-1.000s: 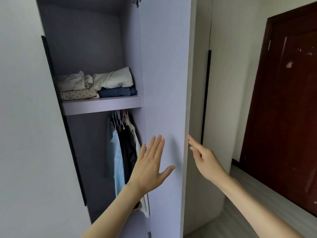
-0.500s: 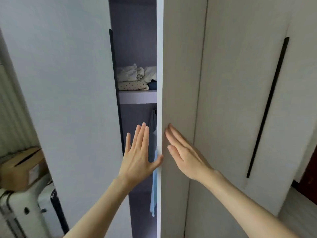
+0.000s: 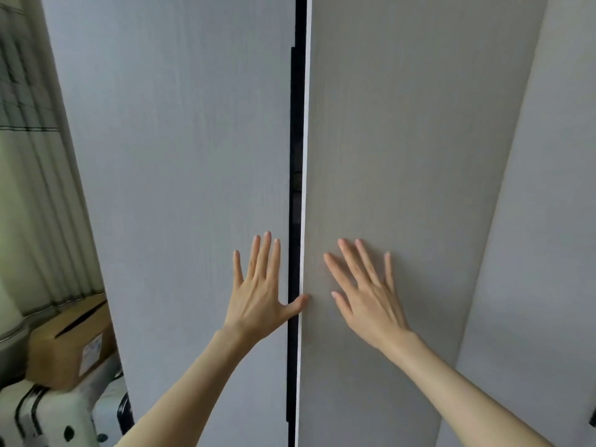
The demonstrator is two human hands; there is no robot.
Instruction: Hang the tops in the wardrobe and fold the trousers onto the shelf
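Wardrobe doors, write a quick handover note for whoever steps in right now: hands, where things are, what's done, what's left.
Left hand: open, flat on the left door, thumb across the gap.
Right hand: open, flat on the right door.
Doors nearly shut; only a narrow dark gap shows between them. Tops and trousers are not in view.
Left: press the doors fully closed.
Beside the wardrobe: a cardboard box on a suitcase.

Two pale wardrobe doors stand nearly shut, a thin dark gap between them hiding the shelf inside; at lower left, a brown cardboard box rests on a white suitcase with black trim; the floor beneath is out of sight.
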